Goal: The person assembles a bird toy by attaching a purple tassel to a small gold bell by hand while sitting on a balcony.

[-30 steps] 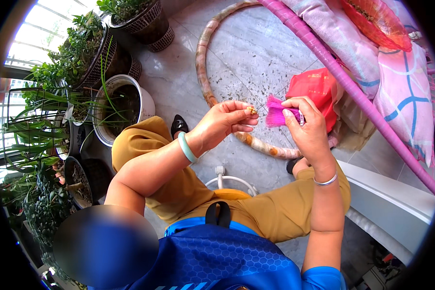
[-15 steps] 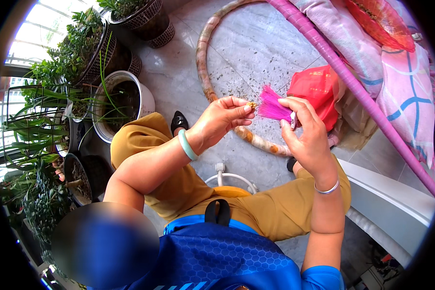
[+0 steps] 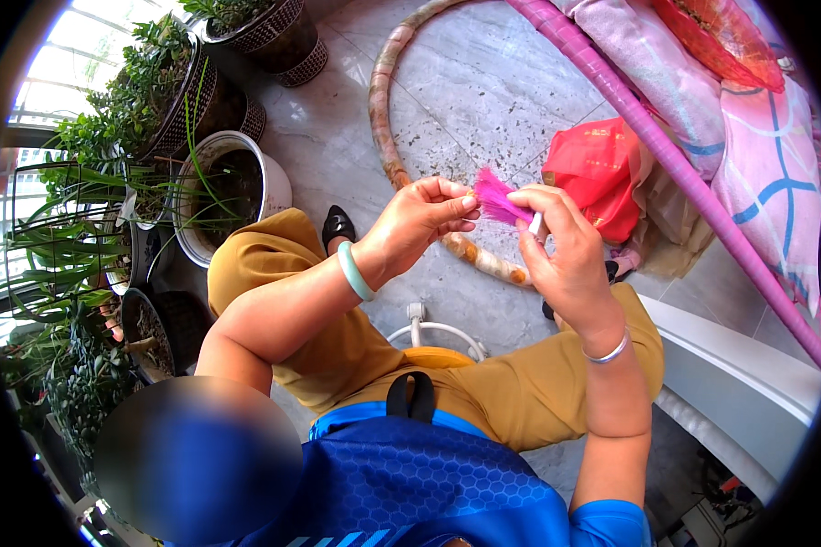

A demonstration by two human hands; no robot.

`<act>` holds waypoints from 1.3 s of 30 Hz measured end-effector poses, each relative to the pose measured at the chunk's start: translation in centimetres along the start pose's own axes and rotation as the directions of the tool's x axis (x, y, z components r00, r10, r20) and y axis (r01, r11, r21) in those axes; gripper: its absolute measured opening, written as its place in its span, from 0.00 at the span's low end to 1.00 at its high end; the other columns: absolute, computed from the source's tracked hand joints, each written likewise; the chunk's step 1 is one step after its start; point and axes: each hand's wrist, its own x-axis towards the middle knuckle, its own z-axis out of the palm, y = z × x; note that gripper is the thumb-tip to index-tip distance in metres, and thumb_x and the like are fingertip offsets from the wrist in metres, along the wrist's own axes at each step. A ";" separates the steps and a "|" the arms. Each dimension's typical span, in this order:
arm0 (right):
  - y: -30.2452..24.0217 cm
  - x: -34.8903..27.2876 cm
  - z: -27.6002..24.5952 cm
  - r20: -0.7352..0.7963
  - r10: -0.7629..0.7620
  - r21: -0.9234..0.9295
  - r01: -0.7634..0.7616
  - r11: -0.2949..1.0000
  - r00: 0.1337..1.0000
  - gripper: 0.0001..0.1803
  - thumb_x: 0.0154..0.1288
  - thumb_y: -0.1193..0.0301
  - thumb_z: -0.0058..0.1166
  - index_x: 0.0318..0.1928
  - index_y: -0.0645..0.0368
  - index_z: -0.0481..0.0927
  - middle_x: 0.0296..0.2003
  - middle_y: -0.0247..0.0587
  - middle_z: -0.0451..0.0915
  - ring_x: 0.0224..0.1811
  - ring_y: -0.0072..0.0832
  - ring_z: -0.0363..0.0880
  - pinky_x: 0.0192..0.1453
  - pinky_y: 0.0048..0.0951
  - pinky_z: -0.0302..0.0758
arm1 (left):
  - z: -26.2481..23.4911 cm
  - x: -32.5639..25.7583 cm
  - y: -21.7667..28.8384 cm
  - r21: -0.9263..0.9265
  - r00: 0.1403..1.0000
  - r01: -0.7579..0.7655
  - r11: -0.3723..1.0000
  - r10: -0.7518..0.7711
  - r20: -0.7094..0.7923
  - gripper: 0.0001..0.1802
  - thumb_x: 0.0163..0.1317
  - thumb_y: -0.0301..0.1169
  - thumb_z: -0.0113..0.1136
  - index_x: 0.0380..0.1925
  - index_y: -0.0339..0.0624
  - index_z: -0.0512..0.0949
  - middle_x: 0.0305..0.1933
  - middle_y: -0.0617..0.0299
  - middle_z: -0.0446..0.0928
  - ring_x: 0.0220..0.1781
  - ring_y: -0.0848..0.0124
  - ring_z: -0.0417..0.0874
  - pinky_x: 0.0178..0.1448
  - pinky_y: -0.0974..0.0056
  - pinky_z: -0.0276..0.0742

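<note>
My right hand [image 3: 566, 251] is closed round the short white handle of a small brush with bright pink bristles [image 3: 496, 196]. The bristles fan out toward my left hand [image 3: 429, 219], right beside its fingertips; whether they touch I cannot tell. Thumb and forefinger of that left hand are pinched on a small golden-brown knobbly piece, now almost hidden by fingers and bristles. Both hands are raised above the floor, in front of my knees.
Dark crumbs lie on the grey tiled floor [image 3: 465, 109] inside a tape-wrapped hoop [image 3: 380, 118]. A red bag [image 3: 597, 173] and a pink wrapped hoop [image 3: 648, 137] are at the right. Potted plants and a white bucket [image 3: 278, 187] line the left; a white ledge [image 3: 730, 374] is at lower right.
The brush has moved left and tilted, bringing its bristles up to my left fingertips. The golden-brown piece, clearly visible before, is now mostly covered. My left hand has barely moved.
</note>
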 end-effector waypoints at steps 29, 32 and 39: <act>2.3 0.3 0.2 0.005 0.005 -0.246 -0.003 0.969 1.000 0.19 0.50 0.83 0.52 0.45 0.60 0.71 0.37 0.48 0.75 0.37 0.44 0.76 0.40 0.39 0.73 | -0.5 0.4 -1.5 0.020 0.997 0.009 1.000 -0.011 0.073 0.05 0.61 0.26 0.56 0.35 0.38 0.72 0.37 0.61 0.77 0.38 0.73 0.79 0.47 0.68 0.78; 0.9 1.1 -1.0 -0.056 0.062 -0.228 -0.073 0.971 0.997 0.18 0.50 0.83 0.52 0.44 0.60 0.71 0.37 0.46 0.75 0.35 0.42 0.76 0.37 0.38 0.73 | -0.2 0.1 -0.9 -0.040 0.994 -0.003 0.999 0.007 0.111 0.05 0.62 0.26 0.54 0.36 0.37 0.73 0.37 0.61 0.77 0.38 0.73 0.79 0.46 0.69 0.77; 1.7 0.2 0.4 0.010 0.016 -0.206 -0.014 0.978 1.000 0.17 0.50 0.83 0.53 0.43 0.59 0.72 0.34 0.47 0.75 0.35 0.43 0.76 0.37 0.38 0.73 | -0.7 0.5 -1.1 -0.030 0.995 0.033 0.999 -0.030 0.098 0.05 0.62 0.27 0.54 0.37 0.38 0.74 0.36 0.61 0.78 0.37 0.72 0.79 0.46 0.69 0.77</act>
